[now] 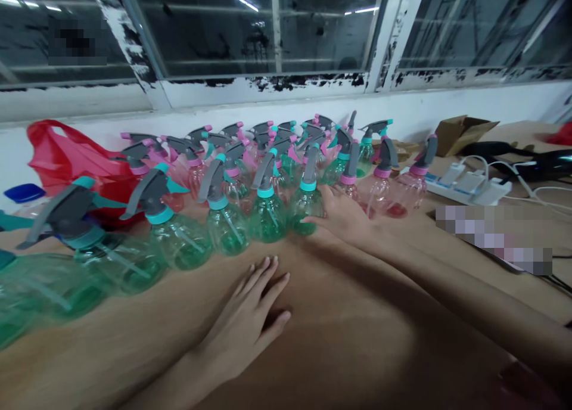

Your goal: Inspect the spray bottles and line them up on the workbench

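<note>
My right hand [346, 216] reaches to a green spray bottle [308, 204] with a turquoise collar and grey trigger head, gripping its right side. The thumb lies across the bottle's front, and the other fingertips are partly hidden at its far side. This bottle stands upright at the right end of a front row of green spray bottles. Beside it in the row is another green spray bottle [269, 213]. My left hand [252, 306] is open over the brown tabletop [339, 338], fingers spread and holding nothing. Just beyond its fingertips stands a green spray bottle [227, 222].
Pink spray bottles [378, 189] and more green ones crowd behind the row. A red plastic bag [67, 154] sits back left. At the right are a white power strip [469, 183] with cables, a cardboard box [462, 133] and a blurred-out flat object [496, 237].
</note>
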`<state>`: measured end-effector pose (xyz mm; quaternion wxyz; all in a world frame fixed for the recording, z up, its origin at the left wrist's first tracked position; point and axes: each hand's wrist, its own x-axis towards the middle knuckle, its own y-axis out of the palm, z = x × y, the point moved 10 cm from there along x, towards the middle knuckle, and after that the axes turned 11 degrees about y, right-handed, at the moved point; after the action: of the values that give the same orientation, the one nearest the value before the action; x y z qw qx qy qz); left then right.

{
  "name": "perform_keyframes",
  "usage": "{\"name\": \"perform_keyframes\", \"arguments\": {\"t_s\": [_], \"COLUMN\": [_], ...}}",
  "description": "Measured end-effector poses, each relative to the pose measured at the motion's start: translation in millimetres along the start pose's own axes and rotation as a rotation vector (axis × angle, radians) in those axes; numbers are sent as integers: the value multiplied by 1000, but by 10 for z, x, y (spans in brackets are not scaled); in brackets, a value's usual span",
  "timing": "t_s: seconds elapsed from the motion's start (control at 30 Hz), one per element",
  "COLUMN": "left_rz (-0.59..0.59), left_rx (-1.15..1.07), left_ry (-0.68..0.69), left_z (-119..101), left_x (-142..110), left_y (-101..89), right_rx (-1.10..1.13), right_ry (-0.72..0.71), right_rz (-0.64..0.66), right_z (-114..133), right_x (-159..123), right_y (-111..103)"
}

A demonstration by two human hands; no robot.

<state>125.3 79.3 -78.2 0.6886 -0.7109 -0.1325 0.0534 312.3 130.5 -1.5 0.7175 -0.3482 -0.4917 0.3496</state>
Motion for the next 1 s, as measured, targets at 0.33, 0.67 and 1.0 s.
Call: {"name": "perform_keyframes", "arguments": {"t_s": [0.33,0.67,1.0], "left_rz": [-11,-27,-29], "left_rx": [11,4,-22], "left_ry": [-16,-14,35], "left_z": [11,-31,-203], "left_x": [-17,253,661], "left_y": [-10,-6,96], "right_rx": [96,190,56], "right_ry": [-59,9,231], "right_rz": [-55,-84,-139], "right_z": [21,-133,-685], "right_x": [-126,-329,-405], "right_y": [-200,-377,-613]}}
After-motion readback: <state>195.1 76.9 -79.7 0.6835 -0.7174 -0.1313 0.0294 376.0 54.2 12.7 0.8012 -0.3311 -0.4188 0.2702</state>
